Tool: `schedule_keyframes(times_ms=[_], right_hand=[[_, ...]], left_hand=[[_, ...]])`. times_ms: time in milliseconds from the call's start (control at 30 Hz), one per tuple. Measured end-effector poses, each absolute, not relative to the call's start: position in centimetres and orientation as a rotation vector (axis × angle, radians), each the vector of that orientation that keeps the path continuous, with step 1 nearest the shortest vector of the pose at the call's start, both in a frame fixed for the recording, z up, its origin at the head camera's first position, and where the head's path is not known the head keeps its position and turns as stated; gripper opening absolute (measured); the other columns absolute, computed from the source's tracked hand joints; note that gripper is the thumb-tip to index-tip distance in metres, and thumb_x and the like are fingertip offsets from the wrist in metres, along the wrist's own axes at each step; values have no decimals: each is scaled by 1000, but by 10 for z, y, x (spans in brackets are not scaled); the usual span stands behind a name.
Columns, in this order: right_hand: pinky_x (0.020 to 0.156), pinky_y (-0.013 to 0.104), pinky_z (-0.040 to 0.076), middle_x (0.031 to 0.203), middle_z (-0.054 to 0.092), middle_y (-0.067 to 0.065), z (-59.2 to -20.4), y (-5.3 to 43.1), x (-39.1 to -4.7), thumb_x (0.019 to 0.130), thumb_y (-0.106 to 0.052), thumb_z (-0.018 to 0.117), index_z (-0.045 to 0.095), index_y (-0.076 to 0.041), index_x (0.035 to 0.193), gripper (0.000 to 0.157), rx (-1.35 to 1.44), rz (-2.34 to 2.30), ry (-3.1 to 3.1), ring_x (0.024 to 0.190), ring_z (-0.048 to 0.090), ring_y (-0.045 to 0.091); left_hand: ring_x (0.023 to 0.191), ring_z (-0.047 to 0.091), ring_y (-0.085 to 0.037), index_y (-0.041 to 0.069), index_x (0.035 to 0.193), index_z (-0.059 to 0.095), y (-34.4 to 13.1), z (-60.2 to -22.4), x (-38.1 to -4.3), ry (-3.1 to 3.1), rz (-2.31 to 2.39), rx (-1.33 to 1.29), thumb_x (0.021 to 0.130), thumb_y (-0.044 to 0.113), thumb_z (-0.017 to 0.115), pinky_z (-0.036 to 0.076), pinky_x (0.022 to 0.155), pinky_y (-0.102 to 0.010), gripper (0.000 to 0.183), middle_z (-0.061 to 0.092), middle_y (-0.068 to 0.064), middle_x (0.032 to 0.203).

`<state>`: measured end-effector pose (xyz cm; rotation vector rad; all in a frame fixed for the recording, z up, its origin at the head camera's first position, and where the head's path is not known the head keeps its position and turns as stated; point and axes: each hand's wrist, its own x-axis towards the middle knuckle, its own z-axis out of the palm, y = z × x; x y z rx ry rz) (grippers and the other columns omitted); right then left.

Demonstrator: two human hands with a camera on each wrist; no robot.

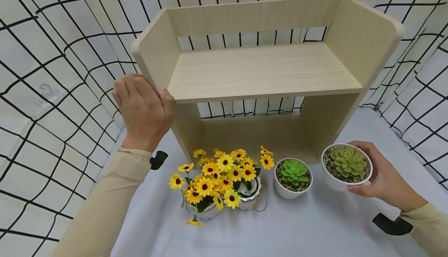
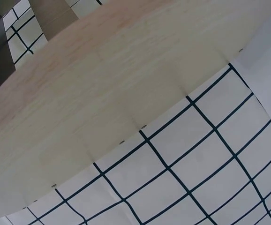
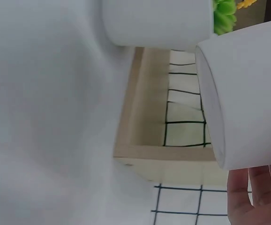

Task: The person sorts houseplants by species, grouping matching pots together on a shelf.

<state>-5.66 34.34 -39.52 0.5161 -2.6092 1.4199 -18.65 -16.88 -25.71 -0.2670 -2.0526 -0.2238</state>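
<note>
My left hand (image 1: 145, 111) grips the left side panel of a pale wooden two-tier shelf (image 1: 266, 68), with the thumb on the front edge by the middle board. In the left wrist view, that panel (image 2: 126, 93) fills much of the picture and the hand is out of sight. My right hand (image 1: 388, 179) holds a potted succulent (image 1: 347, 165) in a white pot by its right side. The right wrist view shows the pot (image 3: 252, 98) tilted, its base off the white cloth, with fingers (image 3: 262, 190) against its far side.
Another green succulent (image 1: 293, 175) in a white pot stands left of the held one, before the shelf. Two pots of yellow artificial sunflowers (image 1: 220, 175) stand further left. Black wire grid (image 1: 63, 93) encloses the back and sides. White cloth (image 1: 280, 229) covers the table.
</note>
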Motion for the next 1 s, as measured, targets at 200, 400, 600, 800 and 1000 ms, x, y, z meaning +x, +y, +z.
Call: schedule_keyframes(times_ms=[200, 400, 600, 800, 1000], right_hand=[[83, 10, 50, 140, 48, -17, -371, 333, -60, 54, 14, 88, 33, -10, 154, 116, 548, 1381, -2608, 117, 51, -3], [83, 9, 51, 140, 49, -13, -348, 319, -62, 52, 17, 88, 34, -8, 154, 118, 597, 1381, -2556, 117, 52, 0], [82, 10, 54, 141, 50, -9, -329, 306, -62, 52, 23, 85, 36, -6, 153, 116, 602, 1431, -2477, 118, 54, 2], [83, 9, 53, 141, 49, -7, -308, 296, -61, 49, 23, 85, 35, -7, 153, 119, 579, 1413, -2459, 119, 53, 5], [76, 12, 56, 142, 47, -9, -287, 287, -63, 52, 21, 86, 36, -13, 153, 118, 531, 1340, -2469, 116, 53, 8]], left_hand=[[101, 35, -43, -10, 113, 44, -169, -258, -187, -2050, -222, -271, 98, 32, 30, 23, 88, -53, 46, 44, -29, 103], [99, 36, -43, -10, 112, 44, -170, -258, -188, -2043, -225, -278, 98, 31, 30, 23, 87, -53, 46, 46, -30, 103], [99, 35, -43, -9, 109, 44, -170, -258, -188, -2041, -228, -285, 98, 32, 31, 23, 87, -53, 44, 46, -30, 102], [98, 35, -43, -9, 110, 44, -171, -258, -187, -2042, -226, -291, 99, 32, 30, 23, 86, -53, 45, 45, -30, 101], [99, 36, -43, -9, 110, 44, -171, -259, -187, -2048, -221, -297, 99, 32, 31, 24, 86, -53, 45, 46, -31, 103]])
